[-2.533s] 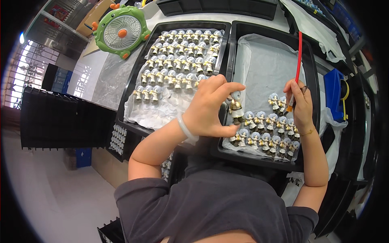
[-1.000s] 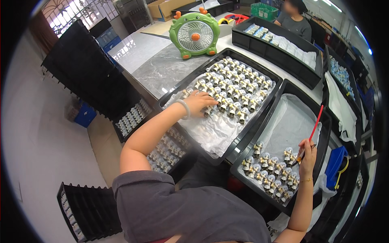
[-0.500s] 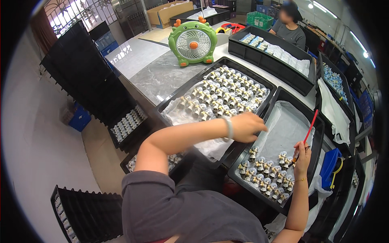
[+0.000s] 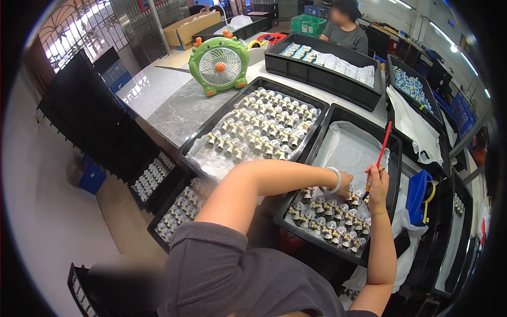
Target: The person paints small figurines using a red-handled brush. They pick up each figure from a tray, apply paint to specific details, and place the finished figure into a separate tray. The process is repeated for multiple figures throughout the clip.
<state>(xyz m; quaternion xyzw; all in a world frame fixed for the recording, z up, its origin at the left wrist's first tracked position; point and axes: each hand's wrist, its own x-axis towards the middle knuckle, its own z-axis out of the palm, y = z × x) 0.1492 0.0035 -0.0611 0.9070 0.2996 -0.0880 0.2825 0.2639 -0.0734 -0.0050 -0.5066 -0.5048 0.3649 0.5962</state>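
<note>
Right hand (image 4: 378,182) pinched shut on a red paintbrush (image 4: 381,152), shaft angled up and away toward the far right, tip end down near the figurines. A thin bracelet sits on that wrist.

Left hand (image 4: 346,182) reaches across from the left, pale bangle (image 4: 336,179) on the wrist. Fingers curl down at the far row of small figurines (image 4: 330,214); cannot tell whether they grip one or only touch, as the hand's back hides the fingertips. The two hands are just beside each other, over the same spot.

The figurines stand in rows in the near part of the right black tray (image 4: 393,158), on a white liner sheet (image 4: 351,150); the far part of that sheet is bare.

Left black tray (image 4: 253,87), touching the right one, holds many more figurines of the same sort (image 4: 264,127) in rows on clear plastic.

Far left on the grey desk (image 4: 174,111): a green desk fan (image 4: 219,64) with orange hub, facing this way.

Far side: a long black tray (image 4: 322,76) with small bluish pieces, a seated person (image 4: 346,26) behind it.

Right of the trays: a blue container (image 4: 418,190).

Below the desk edge, left: lower trays (image 4: 166,206) of more small pieces.
</note>
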